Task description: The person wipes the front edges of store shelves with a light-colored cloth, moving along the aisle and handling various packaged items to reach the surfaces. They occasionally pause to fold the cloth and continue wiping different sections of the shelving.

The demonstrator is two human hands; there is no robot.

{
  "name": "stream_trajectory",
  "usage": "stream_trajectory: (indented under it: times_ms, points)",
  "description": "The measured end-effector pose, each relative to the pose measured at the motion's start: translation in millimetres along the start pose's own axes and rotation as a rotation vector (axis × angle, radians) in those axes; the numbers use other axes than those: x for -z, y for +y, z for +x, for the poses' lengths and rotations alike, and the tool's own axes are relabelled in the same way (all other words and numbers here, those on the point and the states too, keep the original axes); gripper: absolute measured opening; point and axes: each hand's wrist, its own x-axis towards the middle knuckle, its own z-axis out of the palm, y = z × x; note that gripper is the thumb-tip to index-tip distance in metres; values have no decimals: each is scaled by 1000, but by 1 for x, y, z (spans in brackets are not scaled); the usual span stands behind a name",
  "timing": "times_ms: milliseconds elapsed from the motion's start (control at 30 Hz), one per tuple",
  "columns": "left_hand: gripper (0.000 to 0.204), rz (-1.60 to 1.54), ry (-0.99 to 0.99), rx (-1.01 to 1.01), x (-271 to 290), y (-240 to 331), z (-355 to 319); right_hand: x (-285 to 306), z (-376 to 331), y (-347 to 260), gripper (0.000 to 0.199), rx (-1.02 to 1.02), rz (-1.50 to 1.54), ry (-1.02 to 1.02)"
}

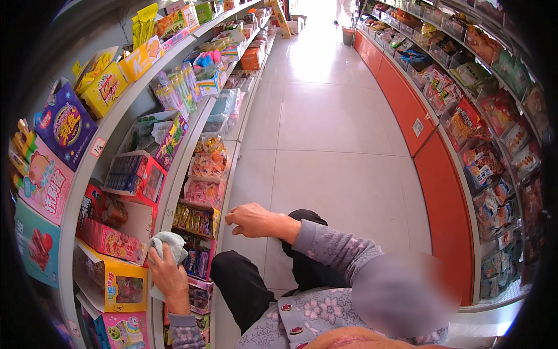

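My left hand (pixel 169 276) is closed on a pale grey cloth (pixel 169 244), which bunches above the fingers and hangs down beside the palm. Hand and cloth are at the edge of a shelf, next to a yellow box with a clear window (pixel 124 285) and a pink box (pixel 116 239). Over the aisle floor, near the lower shelf, my right hand (pixel 256 220) hovers with loosely bent fingers and nothing visible in them. Closest to it is a box of gold-wrapped sweets (pixel 195 221), with purple packets (pixel 199 260) just below.
Tiered shelves (pixel 111 125) of boxed sweets line the left. Opposite stands a rack of snack bags (pixel 465 116) above a red-orange base panel (pixel 415 131). Pale floor tiles (pixel 343 122) run between them. My bent knees (pixel 238 279) are close to the left shelf. A bucket (pixel 348 36) stands far off.
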Motion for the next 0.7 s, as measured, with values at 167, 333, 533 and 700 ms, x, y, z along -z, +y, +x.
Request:
stream_trajectory:
  times_ms: [167,333,533,700]
  points:
    - [72,50,41,-27,-2,-1,0,-3,-5,1,22,9,-2,17]
    - [68,-10,0,22,-3,1,2,-6,-7,-5,22,21,1,-2]
    - [71,18,13,12,-3,1,4,-2,-7,-8,24,24,-9,-15]
    - [70,-23,-20,70,-4,5,6,-2,-3,-8,25,-18,-67,-106]
